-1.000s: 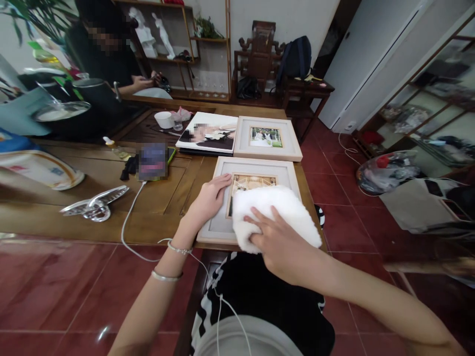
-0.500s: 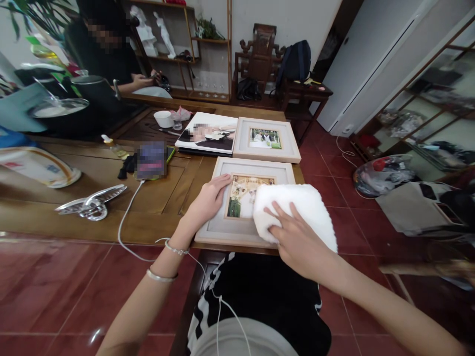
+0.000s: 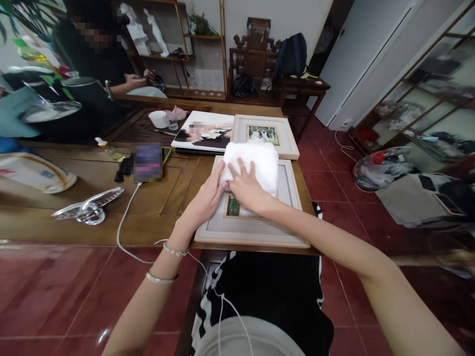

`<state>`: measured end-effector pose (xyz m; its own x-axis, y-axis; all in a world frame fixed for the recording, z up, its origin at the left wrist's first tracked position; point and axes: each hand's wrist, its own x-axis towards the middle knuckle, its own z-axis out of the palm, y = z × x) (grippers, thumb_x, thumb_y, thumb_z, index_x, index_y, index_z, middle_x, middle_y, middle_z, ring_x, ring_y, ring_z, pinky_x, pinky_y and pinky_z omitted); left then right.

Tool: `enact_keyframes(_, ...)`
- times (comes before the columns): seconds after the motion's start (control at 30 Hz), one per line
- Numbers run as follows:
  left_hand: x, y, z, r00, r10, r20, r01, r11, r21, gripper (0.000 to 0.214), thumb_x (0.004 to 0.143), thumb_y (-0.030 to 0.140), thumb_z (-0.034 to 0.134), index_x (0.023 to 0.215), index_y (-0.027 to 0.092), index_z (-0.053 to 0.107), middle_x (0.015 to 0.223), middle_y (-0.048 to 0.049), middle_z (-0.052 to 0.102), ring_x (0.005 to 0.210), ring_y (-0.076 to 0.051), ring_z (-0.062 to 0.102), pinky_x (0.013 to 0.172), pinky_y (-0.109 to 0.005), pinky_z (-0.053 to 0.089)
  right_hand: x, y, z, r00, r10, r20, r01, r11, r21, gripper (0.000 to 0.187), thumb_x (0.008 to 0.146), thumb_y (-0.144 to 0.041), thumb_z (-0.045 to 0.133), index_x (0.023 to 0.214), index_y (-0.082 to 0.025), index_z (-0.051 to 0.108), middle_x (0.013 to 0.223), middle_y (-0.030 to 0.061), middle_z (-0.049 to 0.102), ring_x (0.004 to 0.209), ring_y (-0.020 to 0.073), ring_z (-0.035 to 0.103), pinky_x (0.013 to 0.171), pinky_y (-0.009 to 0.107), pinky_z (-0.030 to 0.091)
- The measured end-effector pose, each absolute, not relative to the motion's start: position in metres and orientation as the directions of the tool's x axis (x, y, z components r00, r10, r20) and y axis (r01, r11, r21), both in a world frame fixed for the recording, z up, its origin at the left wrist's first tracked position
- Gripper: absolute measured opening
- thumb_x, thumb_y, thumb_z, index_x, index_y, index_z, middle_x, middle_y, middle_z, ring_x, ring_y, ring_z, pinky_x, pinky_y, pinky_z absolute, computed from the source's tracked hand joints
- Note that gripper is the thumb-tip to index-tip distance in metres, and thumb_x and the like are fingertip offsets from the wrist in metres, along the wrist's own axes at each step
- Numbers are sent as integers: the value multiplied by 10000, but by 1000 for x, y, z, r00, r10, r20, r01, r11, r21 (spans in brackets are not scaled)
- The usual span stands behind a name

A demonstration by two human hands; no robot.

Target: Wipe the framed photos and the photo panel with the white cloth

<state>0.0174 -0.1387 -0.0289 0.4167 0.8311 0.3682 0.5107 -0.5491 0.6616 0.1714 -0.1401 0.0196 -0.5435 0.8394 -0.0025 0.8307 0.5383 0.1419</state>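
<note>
A pale wooden picture frame [image 3: 252,230] lies flat at the near edge of the wooden table [image 3: 92,193]. My right hand [image 3: 247,188] presses a white fluffy cloth [image 3: 256,160] onto the frame's upper half, fingers spread flat over it. My left hand [image 3: 206,198] rests flat on the frame's left border, fingers stretched, touching the cloth's edge. The cloth hides most of the photo in the frame.
A second framed photo [image 3: 264,134] and a large print [image 3: 202,133] lie behind. A phone [image 3: 147,162] with a white cable, a metal clip [image 3: 87,210], a plate [image 3: 33,173] and a white bowl [image 3: 159,118] sit on the left. Another person [image 3: 100,54] sits far left.
My right hand has slid the cloth from the frame's lower right up to its top left part. My left hand has stayed on the left border.
</note>
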Motion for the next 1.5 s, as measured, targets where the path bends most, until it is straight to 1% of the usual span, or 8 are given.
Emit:
enact_keyframes(0.2,16,-138,-33,431,812,394,507,-579,639,612,990,507,198,1482,157,302,1546,-111,305,1443,-220,225,1178,-421,208,152,-182,21,-574,816,-74,806,578,129,425,902,-140,454,1307,-60,554,1481,250,349,1355,468,297,1024,692,295)
enact_keyframes(0.37,12,-139,-34,451,792,410,471,-602,645,703,973,555,109,1467,111,341,1538,-130,314,1435,-229,252,1184,-411,199,152,-210,28,-606,794,-38,786,606,123,359,899,-121,419,1162,-75,659,1438,258,413,1315,476,366,983,681,354)
enact_keyframes(0.67,19,-140,-26,418,847,329,587,-528,614,593,997,434,214,1382,48,449,1443,-182,456,1365,-240,396,1156,-404,276,173,-243,49,-762,615,-201,633,774,-31,291,873,-109,478,1041,-102,715,1444,248,410,1345,442,336,1056,626,315)
enact_keyframes(0.9,18,-134,-38,519,791,325,632,-610,477,455,979,338,361,1364,127,481,1468,-137,435,1375,-239,378,1131,-438,326,241,-260,45,-636,740,-221,765,643,-49,356,717,22,493,959,-108,719,1466,188,410,1388,417,256,1091,617,293)
enact_keyframes(1.03,19,-135,-40,506,807,305,671,-590,448,430,980,310,360,1349,139,499,1462,-125,442,1360,-238,399,1120,-426,350,286,-259,48,-624,766,-155,779,625,-53,369,625,80,447,795,-140,689,1466,128,430,1387,364,296,1113,570,321)
enact_keyframes(1.2,20,-134,-41,496,808,318,674,-590,445,434,990,280,323,1362,125,485,1456,-128,452,1364,-232,394,1113,-424,365,324,-218,55,-512,825,241,849,528,-5,288,682,63,438,661,-165,612,1452,99,458,1227,313,539,990,438,513)
enact_keyframes(1.33,20,-134,-41,497,812,307,677,-584,448,426,984,281,341,1347,127,504,1458,-123,452,1360,-235,401,1113,-423,365,322,-170,54,-460,758,462,874,477,87,342,770,68,398,696,-164,639,1473,83,429,1344,301,406,1074,494,420)
enact_keyframes(1.5,18,-134,-41,503,803,321,661,-596,456,437,980,280,349,1366,124,483,1459,-127,450,1362,-232,397,1119,-433,356,289,-131,32,-520,832,193,849,481,217,348,734,76,464,879,-130,704,1492,77,397,1395,414,251,1064,673,294)
